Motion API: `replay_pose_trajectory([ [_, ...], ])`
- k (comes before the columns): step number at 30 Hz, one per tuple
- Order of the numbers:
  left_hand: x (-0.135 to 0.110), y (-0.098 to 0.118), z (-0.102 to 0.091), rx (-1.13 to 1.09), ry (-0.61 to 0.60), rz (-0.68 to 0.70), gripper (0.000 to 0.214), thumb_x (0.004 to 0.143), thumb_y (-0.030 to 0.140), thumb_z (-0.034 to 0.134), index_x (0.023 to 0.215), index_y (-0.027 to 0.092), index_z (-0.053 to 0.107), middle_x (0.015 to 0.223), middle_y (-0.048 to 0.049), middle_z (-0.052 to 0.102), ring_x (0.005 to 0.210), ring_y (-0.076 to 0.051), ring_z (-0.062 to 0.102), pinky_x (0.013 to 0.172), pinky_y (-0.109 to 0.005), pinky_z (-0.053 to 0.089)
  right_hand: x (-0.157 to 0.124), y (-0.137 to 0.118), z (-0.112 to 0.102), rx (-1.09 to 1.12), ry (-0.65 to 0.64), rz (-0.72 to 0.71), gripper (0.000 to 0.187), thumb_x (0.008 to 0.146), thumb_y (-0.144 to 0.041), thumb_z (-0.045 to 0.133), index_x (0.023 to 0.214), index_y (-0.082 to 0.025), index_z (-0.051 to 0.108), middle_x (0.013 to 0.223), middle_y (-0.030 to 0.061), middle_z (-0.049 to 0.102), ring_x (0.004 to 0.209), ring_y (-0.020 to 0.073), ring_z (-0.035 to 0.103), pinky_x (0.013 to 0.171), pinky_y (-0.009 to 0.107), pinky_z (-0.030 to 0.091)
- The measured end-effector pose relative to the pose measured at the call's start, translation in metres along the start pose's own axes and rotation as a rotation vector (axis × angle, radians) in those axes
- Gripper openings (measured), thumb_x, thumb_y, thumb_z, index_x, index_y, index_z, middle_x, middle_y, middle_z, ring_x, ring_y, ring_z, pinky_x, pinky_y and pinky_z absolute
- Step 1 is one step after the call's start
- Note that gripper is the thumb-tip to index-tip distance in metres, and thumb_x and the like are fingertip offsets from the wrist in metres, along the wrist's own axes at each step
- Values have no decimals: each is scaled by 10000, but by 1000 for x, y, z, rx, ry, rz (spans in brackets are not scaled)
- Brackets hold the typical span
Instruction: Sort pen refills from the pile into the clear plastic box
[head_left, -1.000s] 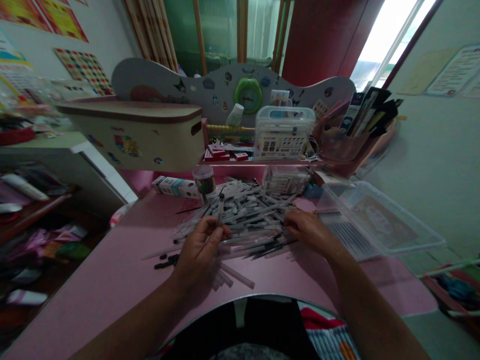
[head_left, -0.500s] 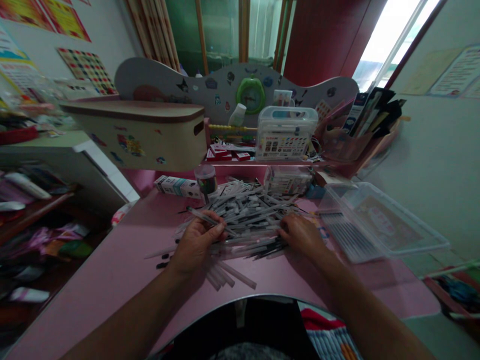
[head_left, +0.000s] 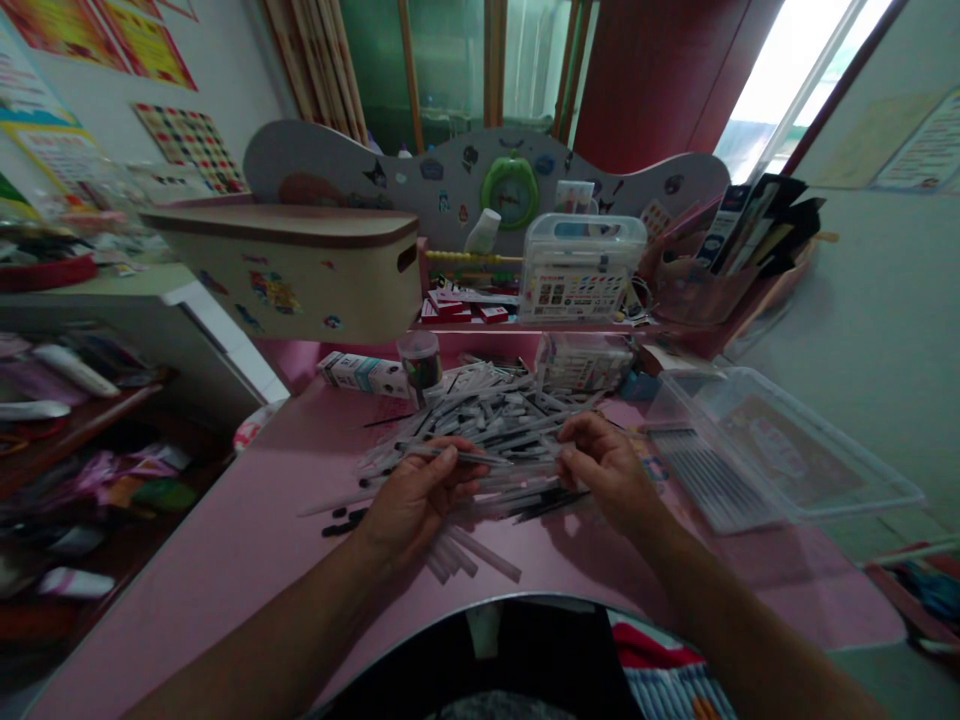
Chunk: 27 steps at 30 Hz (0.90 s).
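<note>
- pink tabletop (head_left: pixel 247 560): runs beneath both hands and out past the left hand on its outer side.
- cream bin (head_left: pixel 307 275): lidded, stickered, beyond the left hand and off to its left.
- white box (head_left: pixel 364 375): long, lying on the tabletop, ahead of the left hand and a little left.
- black caps (head_left: pixel 346 518): small group just left of the left hand, by the wrist.
- left hand (head_left: pixel 420 490): thumb and fingers closed together in a pinch, a slim pen (head_left: pixel 474 457) between them; pen near level, its tip toward the right hand.
- round tub (head_left: pixel 420 362): clear, upright, straight ahead of the left hand.
- pale tubes (head_left: pixel 480 555): a few, fanned out just right of the left hand, on the near side.
- pile of pens (head_left: pixel 491 410): heaped loosely, ahead of and between the two hands.
- right hand (head_left: pixel 607 470): fingers curled, thumb near forefinger, at the pile's right edge; cannot tell whether anything small is pinched there.
- tray of grey sticks (head_left: pixel 716 480): just right of the right hand, sticks in a row.
- clear plastic lid (head_left: pixel 814 440): farther right of the right hand, tilted.
</note>
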<state>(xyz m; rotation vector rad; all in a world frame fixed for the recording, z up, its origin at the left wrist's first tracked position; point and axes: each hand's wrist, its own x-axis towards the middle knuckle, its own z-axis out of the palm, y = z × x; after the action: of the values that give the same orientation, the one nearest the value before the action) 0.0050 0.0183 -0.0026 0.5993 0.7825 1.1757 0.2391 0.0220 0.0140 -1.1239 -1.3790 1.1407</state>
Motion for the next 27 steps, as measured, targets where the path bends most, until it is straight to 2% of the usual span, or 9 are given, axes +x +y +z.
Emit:
replay_pose_trajectory([
  [3,-2,-3,1,1,-3,-5,92,818,176,721,891,153,670,904,-57,761,792,-162,740,644,-218,597,-6,1,17,202,-123,98,263,781,-382,692,867,-215,507,724,-4,681,600,128,638,550,237,492],
  [6,-3,-3,2,0,-12,-2,103,810,179,737,892,155,680,927,-50,762,807,-156,742,679,-220,605,-7,4,25,258,-176,109,311,787,-427,726,873,-213,518,802,26,728,678,144,683,590,252,527],
  [14,-4,-1,4,8,-52,16,164,756,227,804,873,164,708,903,-30,766,800,-148,743,700,-213,607,-8,12,29,184,-145,29,237,834,-388,696,895,-210,552,790,4,711,680,129,672,583,234,522],
  [20,-6,-2,4,29,-74,0,253,672,259,866,854,154,725,919,-44,771,791,-162,746,691,-213,606,-10,9,29,102,-194,-10,184,837,-322,693,904,-205,569,766,-10,680,674,117,669,570,220,503],
  [27,-8,-1,4,68,-59,-12,273,651,268,878,848,157,723,849,-46,778,739,-160,737,676,-230,600,-14,7,28,124,-268,39,215,854,-354,672,934,-204,539,792,0,711,614,99,646,590,229,530],
])
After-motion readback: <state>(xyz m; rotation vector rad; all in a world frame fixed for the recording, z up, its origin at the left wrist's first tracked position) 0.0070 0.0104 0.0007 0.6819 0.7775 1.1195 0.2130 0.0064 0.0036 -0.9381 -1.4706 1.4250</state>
